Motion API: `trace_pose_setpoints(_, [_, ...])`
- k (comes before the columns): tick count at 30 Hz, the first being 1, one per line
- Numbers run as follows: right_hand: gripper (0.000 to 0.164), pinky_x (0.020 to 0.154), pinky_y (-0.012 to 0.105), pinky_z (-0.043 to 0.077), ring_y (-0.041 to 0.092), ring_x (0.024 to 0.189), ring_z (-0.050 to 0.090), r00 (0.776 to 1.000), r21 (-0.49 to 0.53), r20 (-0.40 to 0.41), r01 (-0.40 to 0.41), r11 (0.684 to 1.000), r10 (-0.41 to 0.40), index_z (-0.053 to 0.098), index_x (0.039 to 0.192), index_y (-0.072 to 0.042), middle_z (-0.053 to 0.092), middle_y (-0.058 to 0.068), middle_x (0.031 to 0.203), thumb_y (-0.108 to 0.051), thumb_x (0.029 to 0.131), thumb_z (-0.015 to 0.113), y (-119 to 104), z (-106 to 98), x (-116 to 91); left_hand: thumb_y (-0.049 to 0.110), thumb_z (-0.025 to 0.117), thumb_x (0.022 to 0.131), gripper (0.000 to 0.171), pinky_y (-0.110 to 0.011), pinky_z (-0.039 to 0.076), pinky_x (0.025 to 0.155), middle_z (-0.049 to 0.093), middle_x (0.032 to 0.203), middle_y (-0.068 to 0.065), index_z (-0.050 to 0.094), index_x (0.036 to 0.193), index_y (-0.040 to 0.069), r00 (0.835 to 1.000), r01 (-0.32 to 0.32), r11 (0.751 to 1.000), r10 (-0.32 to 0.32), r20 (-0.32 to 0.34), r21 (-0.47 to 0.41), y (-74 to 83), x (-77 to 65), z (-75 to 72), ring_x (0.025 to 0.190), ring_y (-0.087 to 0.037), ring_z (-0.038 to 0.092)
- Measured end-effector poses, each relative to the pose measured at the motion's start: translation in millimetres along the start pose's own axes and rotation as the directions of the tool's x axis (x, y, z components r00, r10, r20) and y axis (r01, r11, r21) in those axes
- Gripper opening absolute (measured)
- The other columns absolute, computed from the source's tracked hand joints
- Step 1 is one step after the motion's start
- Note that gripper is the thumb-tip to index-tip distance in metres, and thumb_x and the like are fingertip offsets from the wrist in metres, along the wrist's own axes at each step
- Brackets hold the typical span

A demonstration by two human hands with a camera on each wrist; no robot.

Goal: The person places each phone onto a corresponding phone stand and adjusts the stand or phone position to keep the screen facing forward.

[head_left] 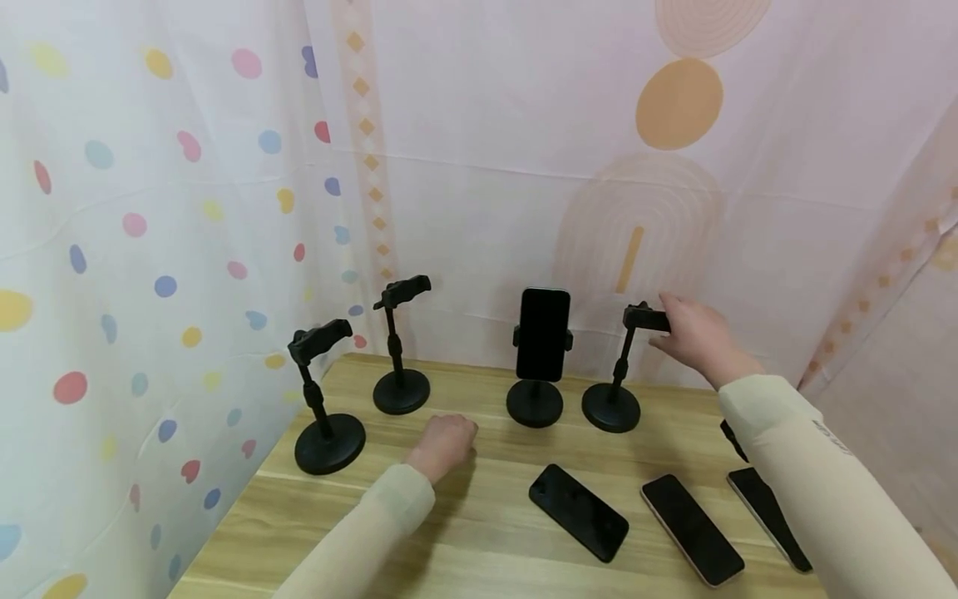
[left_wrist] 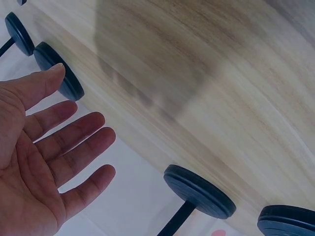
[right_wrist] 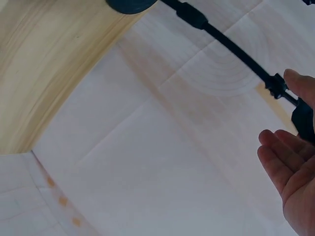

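Toward the back right of the table, my right hand (head_left: 699, 337) grips the end of the clamp on a black phone stand (head_left: 611, 408). In the right wrist view, that clamp (right_wrist: 303, 120) sits between thumb and fingers, partly cut off by the frame edge. The clamp carries no phone. My left hand (head_left: 444, 447) hovers over the table's middle, and the left wrist view shows its fingers (left_wrist: 76, 137) loosely spread with nothing in them. Left of the gripped stand, another stand (head_left: 535, 405) holds an upright phone (head_left: 543, 334), screen facing me.
Two phone stands with bare clamps, one farther back (head_left: 402, 392) and one nearer (head_left: 329, 445), occupy the left side. A black phone (head_left: 579, 512) and two pale-edged phones (head_left: 692, 530) lie on the wooden table (head_left: 494, 516). My right sleeve partly hides a dark object (head_left: 733, 441). Patterned curtains (head_left: 479, 216) hang behind.
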State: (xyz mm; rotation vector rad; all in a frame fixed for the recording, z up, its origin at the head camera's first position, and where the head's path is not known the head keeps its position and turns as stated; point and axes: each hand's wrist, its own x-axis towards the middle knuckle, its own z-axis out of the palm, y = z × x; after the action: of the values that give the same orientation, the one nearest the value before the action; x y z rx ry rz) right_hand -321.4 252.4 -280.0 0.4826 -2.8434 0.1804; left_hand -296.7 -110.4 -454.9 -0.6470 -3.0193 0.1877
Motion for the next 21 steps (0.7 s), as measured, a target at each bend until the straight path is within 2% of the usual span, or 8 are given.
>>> trace_pose_setpoints(7, [0.072,0.091,0.06,0.045,0.053,0.112,0.055,0.997,-0.033,0.056,-0.045,0.998,0.047,0.039,0.138,0.017,0.05,0.038,0.132,-0.02,0.087,0.074,9.6,-3.6,-10.8,0.026,0.08,0.086,0.021,-0.042,0.055,0.067,0.066,0.077,-0.006,0.066,0.083,0.01,1.0,0.015,1.0,-0.015,0.019,-0.017,1.0,-0.3,-2.0,0.073,-0.022,0.066])
trace_pose_setpoints(14, [0.07,0.091,0.059,0.046,0.054,0.111,0.055,0.993,-0.066,0.098,-0.062,0.996,0.068,0.041,0.133,0.021,0.052,0.04,0.126,-0.018,0.086,0.076,26.1,-5.8,-22.9,0.026,0.079,0.086,0.021,-0.042,0.054,0.067,0.067,0.078,-0.005,0.066,0.083,0.011,1.0,0.003,1.0,-0.003,0.007,-0.025,1.1,0.1,-1.9,0.074,-0.022,0.066])
trace_pose_setpoints(21, [0.067,0.091,0.06,0.045,0.056,0.108,0.055,0.982,-0.071,0.149,-0.109,0.991,0.118,0.044,0.126,0.025,0.053,0.043,0.122,-0.017,0.085,0.076,47.1,-1.7,-44.4,0.026,0.079,0.085,0.02,-0.042,0.054,0.068,0.067,0.078,-0.004,0.066,0.083,0.011,1.0,-0.007,1.0,0.007,0.003,-0.029,2.1,0.7,-2.5,0.074,-0.021,0.066])
